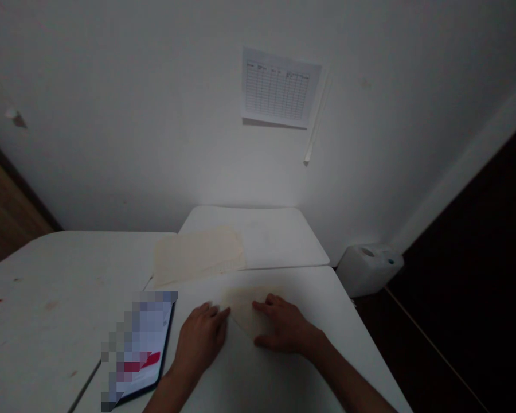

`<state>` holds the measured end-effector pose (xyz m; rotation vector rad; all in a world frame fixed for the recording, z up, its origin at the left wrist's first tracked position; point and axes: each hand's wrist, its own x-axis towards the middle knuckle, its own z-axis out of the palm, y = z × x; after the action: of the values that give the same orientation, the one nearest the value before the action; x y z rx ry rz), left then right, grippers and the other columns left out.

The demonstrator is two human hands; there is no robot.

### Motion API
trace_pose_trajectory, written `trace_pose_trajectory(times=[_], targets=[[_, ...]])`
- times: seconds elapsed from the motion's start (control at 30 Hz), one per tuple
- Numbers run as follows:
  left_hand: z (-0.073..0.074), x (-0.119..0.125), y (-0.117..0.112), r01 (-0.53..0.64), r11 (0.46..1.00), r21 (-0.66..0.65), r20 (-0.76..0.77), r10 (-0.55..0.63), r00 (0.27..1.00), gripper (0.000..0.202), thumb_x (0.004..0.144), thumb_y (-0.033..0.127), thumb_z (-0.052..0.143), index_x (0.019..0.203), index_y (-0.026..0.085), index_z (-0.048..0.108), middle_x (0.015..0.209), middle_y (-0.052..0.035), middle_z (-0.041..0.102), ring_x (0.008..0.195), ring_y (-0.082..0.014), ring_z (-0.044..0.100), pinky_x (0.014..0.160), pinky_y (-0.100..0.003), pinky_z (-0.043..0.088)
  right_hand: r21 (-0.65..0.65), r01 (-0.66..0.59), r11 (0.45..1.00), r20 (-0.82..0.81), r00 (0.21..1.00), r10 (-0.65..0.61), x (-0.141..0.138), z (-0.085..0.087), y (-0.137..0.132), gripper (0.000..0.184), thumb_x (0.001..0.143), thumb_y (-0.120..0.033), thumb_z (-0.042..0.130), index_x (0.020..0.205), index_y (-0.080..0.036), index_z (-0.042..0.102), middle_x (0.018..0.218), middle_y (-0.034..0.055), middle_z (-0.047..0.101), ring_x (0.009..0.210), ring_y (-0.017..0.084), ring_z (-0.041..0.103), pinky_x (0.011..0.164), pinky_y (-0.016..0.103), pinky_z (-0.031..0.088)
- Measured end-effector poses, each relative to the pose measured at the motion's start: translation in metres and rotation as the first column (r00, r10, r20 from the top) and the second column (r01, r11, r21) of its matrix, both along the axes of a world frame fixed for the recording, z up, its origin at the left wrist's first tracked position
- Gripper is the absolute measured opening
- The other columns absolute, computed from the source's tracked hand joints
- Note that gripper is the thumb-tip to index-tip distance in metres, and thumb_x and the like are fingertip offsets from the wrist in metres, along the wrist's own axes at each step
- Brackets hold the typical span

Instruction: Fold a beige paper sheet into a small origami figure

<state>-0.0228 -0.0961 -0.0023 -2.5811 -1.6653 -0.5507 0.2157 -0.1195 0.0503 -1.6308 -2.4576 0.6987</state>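
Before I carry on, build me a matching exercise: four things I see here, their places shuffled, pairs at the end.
1. nearer pale sheet
2. tablet
3. printed paper
4. white canister

A. on the wall
B. beyond the table's right edge
C. under the right hand's fingertips
D. left of the left hand

Pairs: 1-C, 2-D, 3-A, 4-B

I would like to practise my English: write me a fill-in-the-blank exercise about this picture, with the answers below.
1. The left hand and the right hand are at a thin, pale sheet on the white ____.
2. The tablet lies to the person's ____ of both hands.
3. A paper with a printed grid hangs on the ____.
4. The white container stands to the person's ____ of both hands.

Missing words: table; left; wall; right.
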Motion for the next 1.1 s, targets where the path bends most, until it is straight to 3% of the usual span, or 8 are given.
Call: trace_pose_trajectory(times=[0.27,0.53,0.67,0.77,0.87,0.93,1.1], targets=[[0.003,0.003,0.002,-0.145,0.989,0.037,-0.094,0.148,0.984,0.036,0.087,0.021,0.045,0.113,0.023,0.069,0.101,-0.0100,0.072,0.105,-0.0298,0.061,0.092,-0.044,0.045,0.007,0.002,1.000,-0.001,1.000,-0.002,-0.001,-0.002,0.001,0.087,0.068,-0.054,0.071,0.143,-0.024,0.039,0.128,0.0112,0.049,0.118,0.029,0.047,0.102,0.038,0.035],[0.009,0.004,0.001,-0.130,0.986,0.106,-0.100,0.140,0.985,0.032,0.086,0.019,0.045,0.110,0.017,0.066,0.097,-0.0109,0.067,0.097,-0.0278,0.059,0.087,-0.042,0.046,0.016,0.001,1.000,0.001,1.000,-0.001,0.000,0.001,-0.001,0.085,0.068,-0.052,0.070,0.142,-0.025,0.039,0.127,0.0108,0.050,0.117,0.029,0.048,0.100,0.038,0.037],[0.005,0.002,0.002,-0.006,0.988,0.157,0.018,0.003,1.000,0.033,0.086,0.015,0.046,0.115,0.017,0.062,0.116,-0.0141,0.062,0.106,-0.0286,0.056,0.091,-0.045,0.047,0.017,-0.002,1.000,0.002,1.000,0.002,-0.001,0.000,0.000,0.085,0.068,-0.051,0.070,0.143,-0.025,0.038,0.127,0.0105,0.050,0.116,0.029,0.049,0.100,0.038,0.036],[-0.002,0.001,0.003,0.199,0.966,0.167,0.052,-0.210,0.976,0.038,0.087,0.015,0.046,0.122,0.021,0.059,0.132,-0.0106,0.056,0.119,-0.0275,0.052,0.098,-0.046,0.044,0.017,-0.002,1.000,0.007,1.000,0.001,-0.001,-0.001,0.000,0.086,0.068,-0.052,0.070,0.143,-0.024,0.038,0.127,0.0109,0.050,0.116,0.029,0.049,0.101,0.038,0.036],[-0.004,0.001,0.003,0.366,0.924,0.116,0.018,-0.370,0.929,0.039,0.089,0.018,0.045,0.125,0.023,0.058,0.136,-0.0071,0.055,0.125,-0.0255,0.050,0.101,-0.045,0.045,0.024,0.002,1.000,0.010,1.000,-0.002,-0.001,-0.001,0.000,0.085,0.068,-0.053,0.070,0.142,-0.024,0.039,0.125,0.0107,0.050,0.115,0.029,0.049,0.100,0.037,0.037],[-0.003,0.003,0.002,0.371,0.925,0.079,0.005,-0.372,0.928,0.037,0.090,0.020,0.045,0.123,0.023,0.060,0.135,-0.0071,0.056,0.125,-0.0255,0.051,0.101,-0.045,0.046,0.029,0.001,1.000,0.011,1.000,-0.001,-0.001,-0.002,0.000,0.085,0.068,-0.053,0.070,0.142,-0.024,0.040,0.124,0.0105,0.051,0.114,0.029,0.050,0.099,0.037,0.037],[-0.002,0.008,0.006,0.222,0.973,0.055,0.042,-0.225,0.974,0.036,0.093,0.027,0.042,0.122,0.019,0.061,0.131,-0.0097,0.059,0.122,-0.0255,0.054,0.100,-0.046,0.046,0.039,-0.009,0.999,-0.004,1.000,0.009,0.001,-0.005,0.001,0.085,0.068,-0.053,0.070,0.142,-0.023,0.040,0.123,0.0103,0.051,0.113,0.028,0.050,0.100,0.035,0.037]])
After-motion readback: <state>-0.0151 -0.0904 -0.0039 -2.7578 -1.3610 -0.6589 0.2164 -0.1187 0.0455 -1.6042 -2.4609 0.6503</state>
